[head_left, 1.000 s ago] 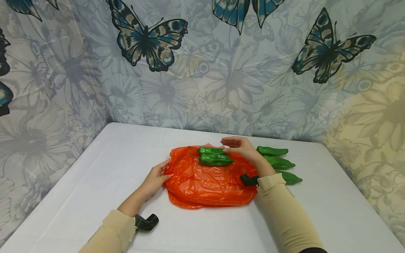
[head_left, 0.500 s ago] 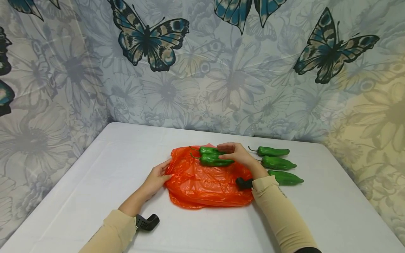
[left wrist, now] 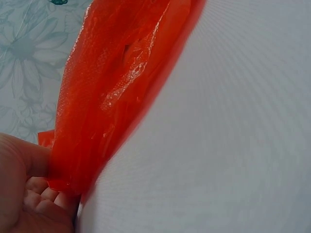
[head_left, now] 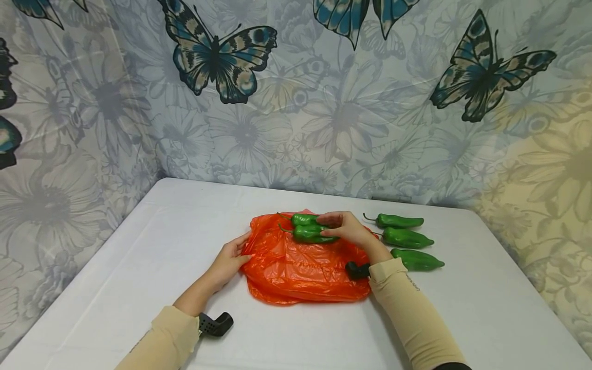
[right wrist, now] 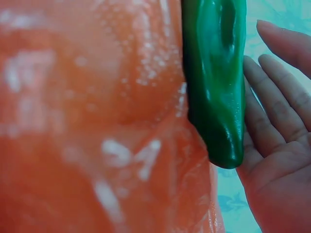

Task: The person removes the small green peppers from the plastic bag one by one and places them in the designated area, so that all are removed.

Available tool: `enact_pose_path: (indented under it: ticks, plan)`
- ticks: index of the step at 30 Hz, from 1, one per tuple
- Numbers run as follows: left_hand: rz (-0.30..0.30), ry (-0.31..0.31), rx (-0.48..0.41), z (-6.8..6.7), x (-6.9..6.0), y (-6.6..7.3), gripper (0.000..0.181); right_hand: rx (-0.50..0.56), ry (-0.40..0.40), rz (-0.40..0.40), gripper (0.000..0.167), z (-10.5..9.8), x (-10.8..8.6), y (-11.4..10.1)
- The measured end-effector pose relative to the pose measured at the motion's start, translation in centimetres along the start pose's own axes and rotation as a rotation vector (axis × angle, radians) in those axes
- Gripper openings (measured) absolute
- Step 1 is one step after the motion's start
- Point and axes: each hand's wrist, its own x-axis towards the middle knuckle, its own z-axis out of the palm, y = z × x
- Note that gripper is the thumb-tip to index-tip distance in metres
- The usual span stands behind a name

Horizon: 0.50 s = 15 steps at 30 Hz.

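Note:
A crumpled red plastic bag (head_left: pixel 300 272) lies on the white table. My left hand (head_left: pixel 228 262) pinches its left edge, thumb over the plastic and fingers curled below in the left wrist view. Two green chili peppers lie on the bag's far part, stems to the left: a nearer pepper (head_left: pixel 307 234) and a farther pepper (head_left: pixel 302 219). My right hand (head_left: pixel 344 226) is at their right ends, fingers extended and apart. In the right wrist view, a glossy green pepper (right wrist: pixel 218 87) stands before the fingers, hiding some fingertips; whether they touch it is unclear.
Three more green peppers lie in a column right of the bag: a far one (head_left: pixel 400 221), a middle one (head_left: pixel 407 238) and a near one (head_left: pixel 418 260). Butterfly-patterned fabric (head_left: pixel 259 133) hangs behind the white table (head_left: pixel 115 272).
My right hand has moved left and slightly down to the two peppers on the bag, uncovering the stems of peppers at right. The left hand keeps its hold on the bag.

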Motion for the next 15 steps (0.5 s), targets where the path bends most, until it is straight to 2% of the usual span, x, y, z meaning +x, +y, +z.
enact_pose_path:
  ticks: [6,15]
  plan:
    - [-0.003,0.011,0.007,0.09,-0.08,0.1,0.063,-0.064,0.006,0.018,0.042,0.26,-0.08,0.35]
    - [0.002,0.003,0.007,0.07,-0.14,0.13,0.062,-0.128,-0.035,0.037,0.042,0.59,-0.25,0.56]
